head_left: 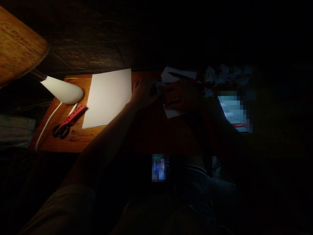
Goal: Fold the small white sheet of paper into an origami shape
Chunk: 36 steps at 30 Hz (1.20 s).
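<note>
On the dim middle of the desk, my left hand (144,94) curls its thumb and fingers at the left edge of a small piece of white paper (171,113). My right hand (179,96) lies over the same paper with bent fingers, mostly in shadow. The paper's lower corner shows below the right hand, and a pale part rises between both hands. Just behind, a small stack of white paper (166,75) has a dark pointed blade (178,76) lying across it; its reddish handle end is hard to make out.
Left of my hands lie large white sheets (109,98). Black-handled scissors with a red piece (73,116) lie by a lamp's white base (65,90), its cord running down the wooden desk (73,145). Crumpled white paper (226,75) and a glowing blurred screen (232,109) are at right.
</note>
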Motion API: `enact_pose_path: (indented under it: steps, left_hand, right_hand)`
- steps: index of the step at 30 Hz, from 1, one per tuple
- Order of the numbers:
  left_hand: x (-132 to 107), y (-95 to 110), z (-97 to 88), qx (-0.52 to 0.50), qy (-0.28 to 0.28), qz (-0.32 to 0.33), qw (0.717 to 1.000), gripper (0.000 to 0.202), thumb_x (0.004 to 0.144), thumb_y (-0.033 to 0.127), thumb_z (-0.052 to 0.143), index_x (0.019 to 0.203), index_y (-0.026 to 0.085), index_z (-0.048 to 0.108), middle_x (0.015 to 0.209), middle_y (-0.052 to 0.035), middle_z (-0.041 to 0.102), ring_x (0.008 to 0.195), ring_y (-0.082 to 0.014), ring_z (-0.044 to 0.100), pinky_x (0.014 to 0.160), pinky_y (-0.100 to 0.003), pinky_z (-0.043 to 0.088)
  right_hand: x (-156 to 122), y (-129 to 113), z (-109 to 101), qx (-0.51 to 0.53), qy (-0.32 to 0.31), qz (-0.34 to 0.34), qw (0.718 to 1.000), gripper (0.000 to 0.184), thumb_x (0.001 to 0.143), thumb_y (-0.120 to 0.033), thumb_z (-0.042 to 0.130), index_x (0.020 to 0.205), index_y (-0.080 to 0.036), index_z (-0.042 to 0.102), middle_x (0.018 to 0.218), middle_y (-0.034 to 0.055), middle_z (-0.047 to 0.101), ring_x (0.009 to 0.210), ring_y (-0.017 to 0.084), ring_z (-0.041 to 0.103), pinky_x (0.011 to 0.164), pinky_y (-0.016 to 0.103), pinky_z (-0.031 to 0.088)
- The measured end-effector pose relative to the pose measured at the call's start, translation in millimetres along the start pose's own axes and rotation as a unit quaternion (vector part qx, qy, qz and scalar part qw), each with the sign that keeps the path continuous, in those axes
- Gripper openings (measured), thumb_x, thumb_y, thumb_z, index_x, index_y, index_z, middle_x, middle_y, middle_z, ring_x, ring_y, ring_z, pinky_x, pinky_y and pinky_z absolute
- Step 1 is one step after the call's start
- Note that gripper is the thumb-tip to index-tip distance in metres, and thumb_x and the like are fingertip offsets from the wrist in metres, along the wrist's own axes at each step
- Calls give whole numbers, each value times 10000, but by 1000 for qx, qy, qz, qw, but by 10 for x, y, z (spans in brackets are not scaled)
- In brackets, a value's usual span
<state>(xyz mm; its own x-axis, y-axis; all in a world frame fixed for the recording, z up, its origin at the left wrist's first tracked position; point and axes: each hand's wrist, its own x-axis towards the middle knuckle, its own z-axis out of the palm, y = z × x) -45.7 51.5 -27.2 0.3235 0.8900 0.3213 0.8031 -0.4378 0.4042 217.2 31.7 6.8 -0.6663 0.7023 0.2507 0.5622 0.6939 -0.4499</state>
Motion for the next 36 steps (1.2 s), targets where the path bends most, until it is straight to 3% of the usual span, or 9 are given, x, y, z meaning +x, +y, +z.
enact_pose_path:
  steps: [4,8,12,17,20,22,28,33,36]
  left_hand:
    - [-15,43,6,2,6,9,1000,586,842,476,766,1383,297,631,1475,-130,681,1459,-429,549,1279,-722,355]
    - [-38,67,6,13,-2,16,1000,657,818,476,790,1419,297,594,1499,-135,658,1488,-442,530,1294,-719,341]
    - [-49,68,11,20,-14,15,1000,729,784,478,821,1436,276,567,1524,-157,635,1487,-467,530,1288,-721,345]
    - [-41,64,16,13,-20,2,1000,756,773,504,843,1435,259,572,1551,-177,609,1511,-486,499,1288,-730,338]
    - [-35,65,14,6,-18,-2,1000,790,754,560,867,1430,270,580,1564,-179,599,1522,-490,484,1291,-730,336]
    - [-32,58,15,-2,-12,4,1000,799,745,599,876,1419,284,585,1563,-171,601,1522,-479,485,1294,-716,345]
    - [-34,29,15,-3,-12,11,1000,787,751,639,876,1395,289,592,1555,-159,605,1511,-463,499,1300,-701,351]
    - [-44,155,-75,26,-43,-14,999,857,790,666,826,1484,244,553,1599,-191,565,1535,-481,463,1298,-714,333]
    - [-52,265,-146,66,-74,-44,994,855,845,667,767,1530,215,530,1632,-198,532,1547,-468,455,1300,-677,348]
  right_hand:
    - [10,-3,0,-3,-1,12,1000,476,767,-393,951,1196,-248,807,1449,119,715,1366,402,619,1167,640,493]
    - [13,15,-13,-1,-16,-3,1000,335,801,-416,913,1102,-290,834,1479,82,704,1394,393,607,1192,650,483]
    - [4,-10,-31,-3,-17,-1,1000,325,794,-420,906,1092,-308,842,1460,68,719,1388,401,613,1184,655,495]
    - [9,2,-62,9,5,-7,1000,184,894,-400,800,1041,-299,845,1399,40,751,1329,342,665,1176,551,532]
    - [7,112,-104,14,92,52,994,233,1001,-370,640,1057,-265,841,1249,66,793,1216,313,718,1115,516,569]
    - [-9,203,-137,-1,131,100,986,248,1002,-375,626,1057,-248,832,1149,81,801,1133,321,733,1053,532,588]
    - [-56,295,-180,-14,112,142,983,226,947,-432,724,1047,-260,832,1119,91,810,1044,316,747,1012,527,606]
    - [-81,125,-267,-42,81,214,972,137,858,-263,793,983,-220,831,1082,84,832,1002,300,768,956,482,626]
    - [-103,21,-387,-30,40,281,959,115,876,-221,788,980,-230,837,1065,74,848,1019,282,775,949,429,622]
